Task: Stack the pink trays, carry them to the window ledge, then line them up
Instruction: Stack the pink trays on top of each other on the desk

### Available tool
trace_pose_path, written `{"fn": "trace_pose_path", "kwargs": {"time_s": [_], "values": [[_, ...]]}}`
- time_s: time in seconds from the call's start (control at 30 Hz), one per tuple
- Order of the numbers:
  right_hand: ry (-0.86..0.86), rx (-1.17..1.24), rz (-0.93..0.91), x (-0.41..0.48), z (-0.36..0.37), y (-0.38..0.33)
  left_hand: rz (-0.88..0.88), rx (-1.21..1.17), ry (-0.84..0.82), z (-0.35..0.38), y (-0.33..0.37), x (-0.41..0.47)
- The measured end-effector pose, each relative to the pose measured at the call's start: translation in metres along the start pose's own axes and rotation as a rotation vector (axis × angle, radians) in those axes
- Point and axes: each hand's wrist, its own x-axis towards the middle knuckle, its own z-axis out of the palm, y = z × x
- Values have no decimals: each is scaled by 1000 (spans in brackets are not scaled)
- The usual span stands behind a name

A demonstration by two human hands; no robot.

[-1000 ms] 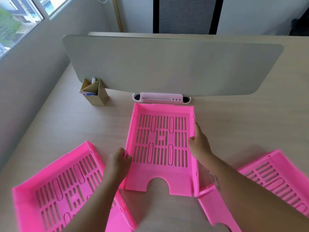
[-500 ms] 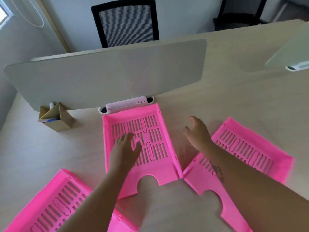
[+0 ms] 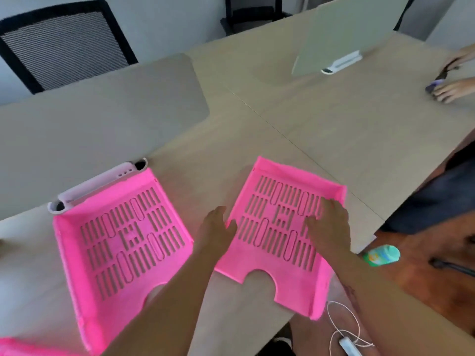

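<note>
Two pink trays flat on the counter, a corner of a third at the lower left edge of view. Right tray point(image 3: 280, 232) between both hands: left hand point(image 3: 216, 227) at its left wall, fingers curled at the rim, grip not clearly closed; right hand point(image 3: 330, 227) spread open, palm down on the slotted floor by the right wall. Left tray point(image 3: 123, 242) just left of the left hand, untouched, its far wall against a white clip point(image 3: 95, 183) at the foot of a grey divider point(image 3: 102, 119). Judged light, stiff moulded plastic, smooth and a little slippery, slotted floor likely to flex if pinched in the middle. Best taken by the two side walls, thumbs over the rims, lifted level and lowered into the left tray with the notched fronts matching
</note>
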Motion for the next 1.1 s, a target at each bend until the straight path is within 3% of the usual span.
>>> {"fn": "trace_pose_path", "kwargs": {"time_s": [0.1, 0.2, 0.43, 0.6, 0.8, 0.93, 1.1], "values": [[-102, 200, 171, 3, 4, 27, -50, 14, -11, 18, 6, 6], [-208, 359, 223, 8, -1, 39, -94, 39, 36, 26, 12, 9], [-185, 338, 88, 70, -44, 32, -56, 33, 152, 14, 44, 6], [-242, 339, -142, 95, -40, -25, -151, -13, 308, -23, 37, -16], [-478, 429, -370, 68, 8, -127, -336, -1, 526, -86, -25, -71], [-676, 490, -453, 29, 44, -189, -475, -56, 683, -119, -68, -109], [-769, 494, -434, -11, 80, -243, -558, -48, 726, -145, -125, -126]]}}
